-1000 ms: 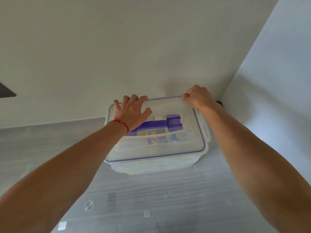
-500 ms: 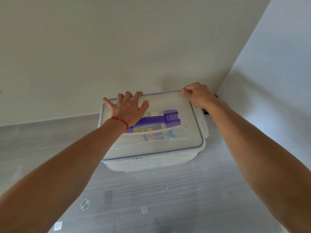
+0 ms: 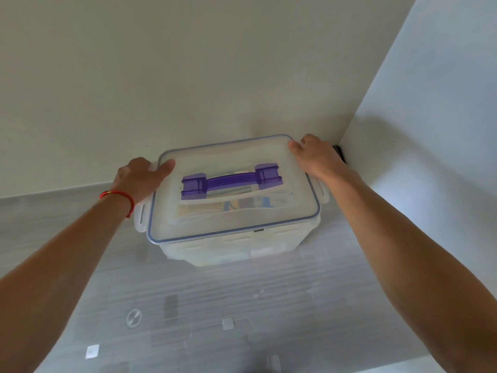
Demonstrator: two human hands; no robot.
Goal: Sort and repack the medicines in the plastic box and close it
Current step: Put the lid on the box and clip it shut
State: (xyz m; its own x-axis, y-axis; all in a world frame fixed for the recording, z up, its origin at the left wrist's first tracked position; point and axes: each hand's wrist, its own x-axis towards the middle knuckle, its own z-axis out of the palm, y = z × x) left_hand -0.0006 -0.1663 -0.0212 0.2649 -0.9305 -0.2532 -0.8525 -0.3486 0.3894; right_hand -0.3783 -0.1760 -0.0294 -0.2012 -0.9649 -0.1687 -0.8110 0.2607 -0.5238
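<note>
Pale cream walls [image 3: 188, 76] meet in a corner at the right, above a grey wood-grain tabletop [image 3: 242, 305]. On this surface, pushed close to the back wall, a translucent rectangular plastic box [image 3: 236, 251] is set, and it is covered by a clear lid with a blue seal rim [image 3: 234, 211] and a purple carrying handle [image 3: 231, 181]. Coloured medicine packets [image 3: 242, 204] are seen dimly through the lid. The lid's far left corner is gripped by the left hand [image 3: 139, 179], thumb laid on top and fingers hidden over the edge; a red string bracelet [image 3: 118, 197] is worn at that wrist. The far right corner is gripped by the right hand [image 3: 314, 157], fingers curled over the rim. White side latches [image 3: 141, 214] are seen flared outward. A small dark object [image 3: 339, 153] is wedged in the corner behind the right hand. Several small clear stickers [image 3: 133, 317] are scattered on the near tabletop, well apart from the box.
</note>
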